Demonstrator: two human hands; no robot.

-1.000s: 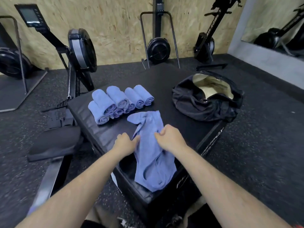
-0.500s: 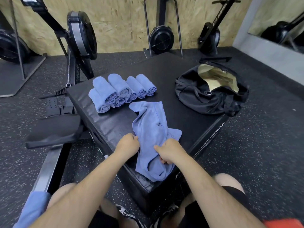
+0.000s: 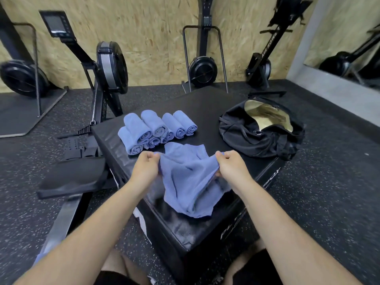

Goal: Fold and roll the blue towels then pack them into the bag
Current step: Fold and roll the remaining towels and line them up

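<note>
The bench (image 3: 207, 103) is a low black padded block with a slightly shiny top, standing on speckled black rubber floor (image 3: 329, 194). White lettering runs along its right side, too skewed to read.

A person kneels or sits at its near corner. The left hand (image 3: 147, 168) and the right hand (image 3: 233, 166) each pinch the upper edge of a loose blue towel (image 3: 189, 182), fingers curled over the cloth, holding it stretched between them. The lower part of the towel sags in creases and lies on the near end of the bench top.

Just beyond the left hand, several rolled towels (image 3: 156, 129) lie in a tight cluster on the bench, some stacked on others, their spiral ends facing the person. Towards the right edge of the bench sits the black bag (image 3: 261, 138), slumped, its mouth gaping to show a tan lining. A strip of bare bench top separates it from the rolls.

Left of the bench stands a rowing machine (image 3: 111, 66), its monitor (image 3: 56, 23) raised on an arm and its black seat (image 3: 74, 177) low beside the bench. More black fan-wheel machines (image 3: 202, 70) stand along the chipboard wall (image 3: 144, 38). A mirror (image 3: 349, 38) hangs on the grey right-hand wall.
</note>
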